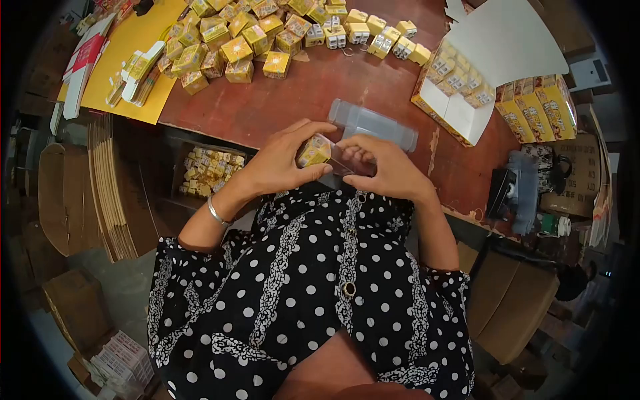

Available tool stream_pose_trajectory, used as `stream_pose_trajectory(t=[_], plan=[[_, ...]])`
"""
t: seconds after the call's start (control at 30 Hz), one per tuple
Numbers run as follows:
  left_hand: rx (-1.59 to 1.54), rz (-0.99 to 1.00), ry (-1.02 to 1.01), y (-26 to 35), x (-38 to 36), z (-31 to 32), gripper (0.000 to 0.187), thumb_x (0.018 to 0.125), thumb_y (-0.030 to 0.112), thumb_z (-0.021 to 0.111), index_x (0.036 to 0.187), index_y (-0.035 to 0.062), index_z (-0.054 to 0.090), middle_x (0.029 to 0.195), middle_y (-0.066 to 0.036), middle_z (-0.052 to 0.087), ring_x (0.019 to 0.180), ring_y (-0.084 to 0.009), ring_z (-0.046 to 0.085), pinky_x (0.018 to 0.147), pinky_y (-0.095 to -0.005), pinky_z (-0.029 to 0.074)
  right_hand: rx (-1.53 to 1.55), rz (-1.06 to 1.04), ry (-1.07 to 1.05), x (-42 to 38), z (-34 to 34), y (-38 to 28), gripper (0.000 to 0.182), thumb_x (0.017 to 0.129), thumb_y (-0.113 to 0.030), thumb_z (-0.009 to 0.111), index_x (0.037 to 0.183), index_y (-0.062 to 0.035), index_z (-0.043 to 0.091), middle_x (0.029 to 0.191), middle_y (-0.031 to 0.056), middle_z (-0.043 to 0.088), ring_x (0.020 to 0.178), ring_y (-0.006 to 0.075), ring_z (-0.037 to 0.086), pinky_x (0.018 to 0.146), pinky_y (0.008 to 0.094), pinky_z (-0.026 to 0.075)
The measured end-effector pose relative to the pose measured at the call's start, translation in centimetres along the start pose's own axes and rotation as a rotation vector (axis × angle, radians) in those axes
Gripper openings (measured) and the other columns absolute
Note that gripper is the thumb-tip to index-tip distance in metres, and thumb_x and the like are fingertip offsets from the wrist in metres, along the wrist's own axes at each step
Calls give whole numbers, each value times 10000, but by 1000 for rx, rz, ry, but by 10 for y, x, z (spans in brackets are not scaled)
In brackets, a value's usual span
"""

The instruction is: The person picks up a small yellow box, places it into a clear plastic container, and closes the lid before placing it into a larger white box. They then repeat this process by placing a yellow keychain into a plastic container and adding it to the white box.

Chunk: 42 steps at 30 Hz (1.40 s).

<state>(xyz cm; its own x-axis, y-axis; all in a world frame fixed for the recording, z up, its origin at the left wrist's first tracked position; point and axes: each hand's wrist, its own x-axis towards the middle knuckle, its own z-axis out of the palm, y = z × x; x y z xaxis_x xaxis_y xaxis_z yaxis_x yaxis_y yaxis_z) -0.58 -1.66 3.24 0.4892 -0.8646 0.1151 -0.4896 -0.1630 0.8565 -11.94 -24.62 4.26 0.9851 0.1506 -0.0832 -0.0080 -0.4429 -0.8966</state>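
Close to my body at the table's front edge, my left hand [283, 157] grips a small yellow printed box [315, 151], thumb below and fingers above. A clear plastic sleeve [343, 157] extends from the box toward my right hand [383, 167]. That hand is closed around the sleeve's other end, its fingers curled over it. Just beyond my fingers, clear plastic packs [373, 124] lie on the red-brown table [327, 83].
A pile of yellow boxes [237, 50] covers the back left, beside a yellow sheet [160, 100]. White-sided blocks [383, 41] stand farther right. An open display carton [467, 127] holds rows of them, near upright printed cartons [537, 113]. Below the edge sits a bin of small pieces [212, 172].
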Motion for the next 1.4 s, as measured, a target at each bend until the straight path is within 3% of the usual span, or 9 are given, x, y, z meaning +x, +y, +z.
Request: stream_pose_trajectory(t=[0.17,0.27,0.33,0.47,0.57,0.8,1.1,1.27,1.4], plan=[[-114,-62,44,-25,5,-48,454,777,167,790,1184,19,655,1117,-72,646,952,-170,642,859,-309,517,193,23,-82,50,13,3,460,831,-25,749,1271,-36,616,1034,30,629,913,88,600,831,257,526],[-359,-166,223,-33,1,-92,565,798,185,819,1309,33,631,1050,-37,685,886,-126,664,819,-275,548,429,-10,-11,89,3,12,376,890,-27,696,1261,-48,637,1054,44,674,896,108,649,807,278,552],[-501,-104,433,-39,-11,-111,632,780,173,840,1345,9,611,1072,-86,701,939,-149,681,849,-286,556,-29,-185,207,113,-25,19,316,929,-45,655,1244,-28,651,1057,72,720,906,131,685,774,305,572],[-1081,-173,469,-58,-39,-104,594,904,327,667,1336,-72,586,1058,-162,711,1004,-221,693,933,-342,546,-689,71,698,146,-110,69,353,932,-140,645,1272,-44,643,1054,158,731,951,276,722,843,388,574],[-1290,-297,342,-80,-40,-65,543,953,331,581,1321,-69,588,1109,-141,691,1019,-227,675,932,-349,535,-968,307,544,155,-123,75,420,905,-232,693,1288,-71,637,1130,181,700,1040,357,689,883,449,553],[-1452,-329,286,-60,-23,-14,410,951,192,607,1290,-37,584,1165,-94,669,1076,-215,662,979,-343,523,-998,290,558,161,-106,80,478,850,-266,760,1262,-69,617,1249,199,621,1109,368,645,888,479,529],[-1190,-286,320,-55,-17,-3,505,891,59,718,1356,-23,539,1178,-69,652,1066,-144,651,969,-291,529,-728,22,390,129,-107,91,508,818,-224,796,1257,-85,582,1165,179,652,1061,366,641,912,450,525],[-904,-306,372,-36,-12,6,528,880,11,737,1361,1,521,1176,-54,643,1093,-124,631,966,-276,516,72,-2,437,110,-107,89,392,929,-186,727,1228,24,586,1066,104,702,903,152,668,832,281,540],[-665,-256,375,-37,-6,18,536,871,13,766,1347,10,520,1135,-53,661,1047,-124,648,925,-272,534,308,-65,411,77,-95,33,364,963,-165,697,1216,67,576,1088,86,695,949,90,649,847,238,525]])
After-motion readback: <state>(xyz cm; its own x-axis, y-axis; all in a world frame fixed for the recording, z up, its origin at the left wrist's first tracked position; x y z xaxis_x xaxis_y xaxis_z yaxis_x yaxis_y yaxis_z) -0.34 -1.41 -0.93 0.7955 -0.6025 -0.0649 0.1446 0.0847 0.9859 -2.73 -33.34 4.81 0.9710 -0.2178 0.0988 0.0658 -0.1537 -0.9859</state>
